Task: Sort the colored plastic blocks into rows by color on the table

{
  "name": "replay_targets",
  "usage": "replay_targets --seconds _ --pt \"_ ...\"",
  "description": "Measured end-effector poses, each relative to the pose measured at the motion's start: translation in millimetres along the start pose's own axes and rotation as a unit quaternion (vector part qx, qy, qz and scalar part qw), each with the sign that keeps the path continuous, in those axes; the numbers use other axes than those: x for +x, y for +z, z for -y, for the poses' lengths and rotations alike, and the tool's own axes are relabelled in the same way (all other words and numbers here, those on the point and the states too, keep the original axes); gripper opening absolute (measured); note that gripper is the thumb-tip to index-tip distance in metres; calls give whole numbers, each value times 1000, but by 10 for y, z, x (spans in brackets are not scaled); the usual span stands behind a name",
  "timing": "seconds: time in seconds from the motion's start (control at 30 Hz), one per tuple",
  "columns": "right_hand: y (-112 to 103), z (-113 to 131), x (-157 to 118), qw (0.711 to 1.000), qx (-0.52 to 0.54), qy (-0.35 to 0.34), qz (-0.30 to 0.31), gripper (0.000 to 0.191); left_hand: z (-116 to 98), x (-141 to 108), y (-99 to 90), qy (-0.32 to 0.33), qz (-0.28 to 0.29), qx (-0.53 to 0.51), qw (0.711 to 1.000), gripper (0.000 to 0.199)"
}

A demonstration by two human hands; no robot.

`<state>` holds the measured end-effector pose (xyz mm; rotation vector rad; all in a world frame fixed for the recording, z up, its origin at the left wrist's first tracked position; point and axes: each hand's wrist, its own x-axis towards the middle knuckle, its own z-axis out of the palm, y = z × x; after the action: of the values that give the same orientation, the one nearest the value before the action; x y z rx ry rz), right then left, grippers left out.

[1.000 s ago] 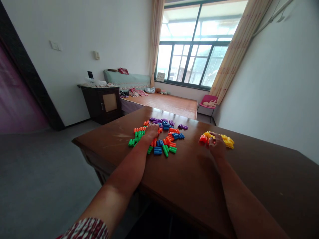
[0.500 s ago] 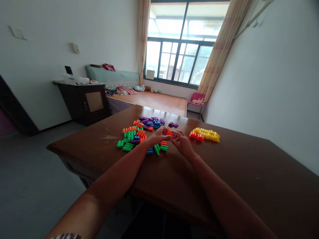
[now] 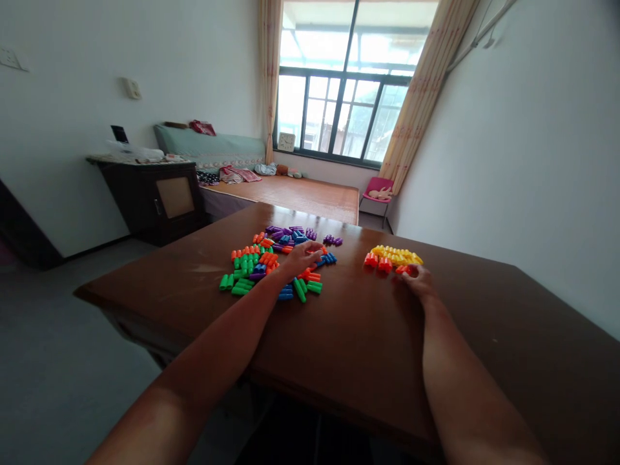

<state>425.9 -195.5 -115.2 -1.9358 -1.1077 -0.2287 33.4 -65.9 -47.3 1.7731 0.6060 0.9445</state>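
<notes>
My right hand (image 3: 419, 281) pinches an orange ridged plastic piece (image 3: 402, 269) at the near side of the yellow pieces (image 3: 394, 254). Two more orange pieces (image 3: 378, 261) lie in a line to its left. Over the right part of a mixed pile, my left hand (image 3: 303, 256) has its fingers stretched out. Blue pieces (image 3: 327, 259) and an orange piece (image 3: 324, 250) are close to its fingertips. Green pieces (image 3: 300, 289) lie nearer to me, below that hand. The left forearm hides part of the pile.
Purple pieces (image 3: 332, 239) sit at the pile's far right. All lie on a brown table (image 3: 339, 336) with a glossy top. Behind it are a low bed (image 3: 300, 195), a dark cabinet (image 3: 150, 197) and a pink chair (image 3: 376, 190).
My right hand has moved right from beside my left hand to the yellow group, carrying an orange piece. My left hand has let go and stays over the pile. The camera view has shifted slightly.
</notes>
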Motion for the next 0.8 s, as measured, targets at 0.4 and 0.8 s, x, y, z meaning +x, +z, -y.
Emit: replay_targets --seconds 0.4,0.8 --pt "181 63 -46 997 21 21 77 32 -11 124 -331 -1 -172 -38 984 33" --pt "168 404 -120 995 -29 -69 -67 41 274 147 -184 52 0 417 908 38"
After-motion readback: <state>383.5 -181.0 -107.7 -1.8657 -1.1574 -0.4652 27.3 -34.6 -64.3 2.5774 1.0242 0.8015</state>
